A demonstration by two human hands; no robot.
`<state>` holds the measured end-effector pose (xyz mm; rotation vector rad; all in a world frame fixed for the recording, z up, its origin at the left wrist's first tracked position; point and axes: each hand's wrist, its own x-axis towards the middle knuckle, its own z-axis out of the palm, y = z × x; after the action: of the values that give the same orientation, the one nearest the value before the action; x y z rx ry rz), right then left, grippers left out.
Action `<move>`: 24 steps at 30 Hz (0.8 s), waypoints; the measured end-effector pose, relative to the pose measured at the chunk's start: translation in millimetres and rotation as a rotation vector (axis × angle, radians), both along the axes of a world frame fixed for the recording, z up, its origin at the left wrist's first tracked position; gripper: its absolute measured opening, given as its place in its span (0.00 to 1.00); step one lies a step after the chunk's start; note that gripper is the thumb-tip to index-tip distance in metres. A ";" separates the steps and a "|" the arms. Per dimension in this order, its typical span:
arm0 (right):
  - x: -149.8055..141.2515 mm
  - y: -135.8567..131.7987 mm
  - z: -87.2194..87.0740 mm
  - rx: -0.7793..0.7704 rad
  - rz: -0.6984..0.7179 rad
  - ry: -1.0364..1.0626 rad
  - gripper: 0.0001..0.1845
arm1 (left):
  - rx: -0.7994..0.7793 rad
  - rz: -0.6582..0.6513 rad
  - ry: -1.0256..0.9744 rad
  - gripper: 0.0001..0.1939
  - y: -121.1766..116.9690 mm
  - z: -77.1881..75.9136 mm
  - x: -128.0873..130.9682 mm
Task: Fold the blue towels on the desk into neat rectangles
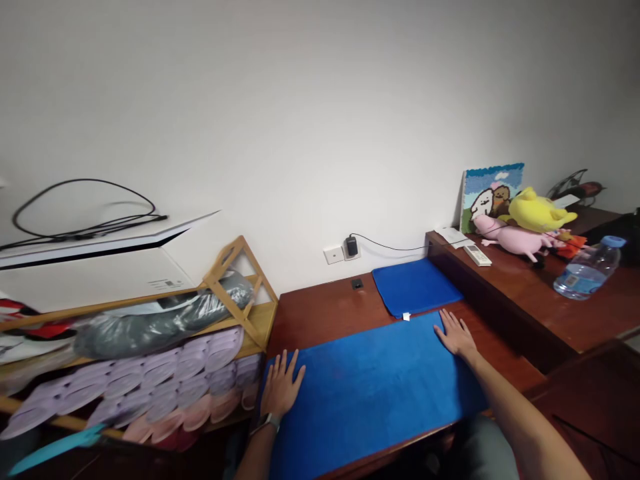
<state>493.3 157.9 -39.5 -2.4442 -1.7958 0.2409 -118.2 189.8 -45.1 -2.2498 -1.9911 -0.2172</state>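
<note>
Blue cloth [370, 393] is spread flat along the near edge of the desk [315, 310]. Its far left corner is covered by the left hand [281, 388], and its far right corner is touched by the right hand [456, 337]. Both hands are held open, palms down, well apart. Just beyond the cloth, towards the desk's far right corner, a folded mat [417, 287] is laid. On the raised shelf [525, 297] at right, a bottle [586, 272] is stood near plush toys [520, 240].
</note>
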 end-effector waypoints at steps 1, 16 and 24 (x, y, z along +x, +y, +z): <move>0.2 0.2 -0.4 0.002 -0.001 0.001 0.43 | -0.007 0.005 0.009 0.35 -0.4 0.4 0.5; 4.5 1.1 -10.0 0.019 0.009 0.012 0.45 | -0.088 0.066 -0.035 0.33 -1.3 7.2 -31.3; 4.9 2.1 -11.3 0.024 0.009 0.013 0.45 | 0.078 -0.067 -0.065 0.33 -3.3 21.6 24.2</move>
<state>498.2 160.0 -50.8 -2.4133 -1.7950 0.2337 -94.0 186.4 -23.5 -2.2899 -1.9042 -0.3727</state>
